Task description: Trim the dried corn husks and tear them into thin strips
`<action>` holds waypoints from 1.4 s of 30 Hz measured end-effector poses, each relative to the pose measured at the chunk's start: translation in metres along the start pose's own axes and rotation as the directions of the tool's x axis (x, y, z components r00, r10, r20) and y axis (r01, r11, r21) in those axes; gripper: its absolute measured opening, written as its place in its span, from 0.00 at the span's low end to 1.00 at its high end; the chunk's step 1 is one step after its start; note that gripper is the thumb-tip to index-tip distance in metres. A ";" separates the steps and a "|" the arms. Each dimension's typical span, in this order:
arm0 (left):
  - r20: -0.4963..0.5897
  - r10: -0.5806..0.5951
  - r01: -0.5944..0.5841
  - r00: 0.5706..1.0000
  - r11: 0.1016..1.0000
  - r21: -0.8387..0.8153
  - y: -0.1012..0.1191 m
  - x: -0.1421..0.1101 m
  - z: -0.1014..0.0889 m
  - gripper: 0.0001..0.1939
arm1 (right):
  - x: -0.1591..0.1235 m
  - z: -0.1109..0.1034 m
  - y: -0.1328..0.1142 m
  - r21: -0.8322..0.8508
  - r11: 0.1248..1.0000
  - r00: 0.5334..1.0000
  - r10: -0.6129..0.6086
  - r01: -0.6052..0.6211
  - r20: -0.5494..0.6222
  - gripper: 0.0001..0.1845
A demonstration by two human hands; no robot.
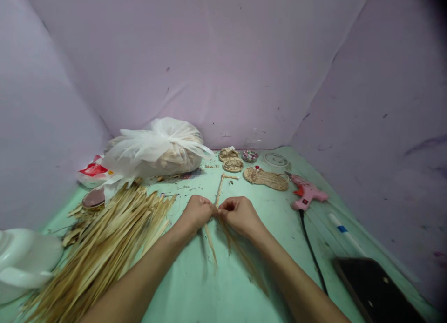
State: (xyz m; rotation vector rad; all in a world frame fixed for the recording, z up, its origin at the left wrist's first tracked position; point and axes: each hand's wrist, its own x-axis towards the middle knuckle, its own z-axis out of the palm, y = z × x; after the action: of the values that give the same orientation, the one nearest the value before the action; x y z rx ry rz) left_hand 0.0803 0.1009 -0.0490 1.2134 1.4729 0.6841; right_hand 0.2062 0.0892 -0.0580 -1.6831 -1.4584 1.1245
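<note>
A thin braid of dried plant fibre (220,192) runs away from me along the table, its far end bent to the right. My left hand (198,212) pinches the near end of it from the left. From the right, my right hand (240,214) pinches at the same spot, fingertips almost touching the left ones. Loose fibre strands (244,258) hang from between the hands towards me, some blurred. The exact crossing of the strands is hidden by my fingers. Left of my left arm lies a big heap of dried flat leaf strips (115,239).
Behind stand a tied white plastic bag (157,148), coiled woven pieces (233,164), a bead container (250,156) and a braided sole shape (267,178). Rightward lie a pink glue gun (309,192) with black cord, a white stick (345,234) and a phone (377,290). A white jug (26,262) is left.
</note>
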 end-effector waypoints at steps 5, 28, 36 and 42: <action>-0.009 -0.010 0.009 1.000 0.999 -0.044 0.000 -0.001 0.005 0.07 | -0.014 -0.008 -0.015 -0.304 0.951 0.994 -0.075 0.047 -0.082 0.05; 0.248 -0.102 0.129 0.963 0.987 -0.093 0.005 0.001 -0.020 0.04 | -0.022 -0.030 -0.034 -0.104 0.994 0.999 -0.039 0.041 0.019 0.04; 0.280 -0.093 0.106 0.955 0.994 -0.031 0.003 0.004 -0.021 0.04 | -0.013 -0.008 -0.029 0.369 0.882 0.940 0.193 -0.292 0.282 0.09; 0.251 -0.033 0.001 0.967 0.992 0.130 0.008 -0.002 -0.018 0.04 | -0.008 0.009 -0.014 0.362 0.895 0.961 0.206 -0.261 0.184 0.10</action>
State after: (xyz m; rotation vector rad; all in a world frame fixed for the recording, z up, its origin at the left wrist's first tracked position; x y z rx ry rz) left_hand 0.0657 0.1050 -0.0359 1.3325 1.3270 0.4093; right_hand 0.1922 0.0833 -0.0481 -1.5475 -1.0403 1.5767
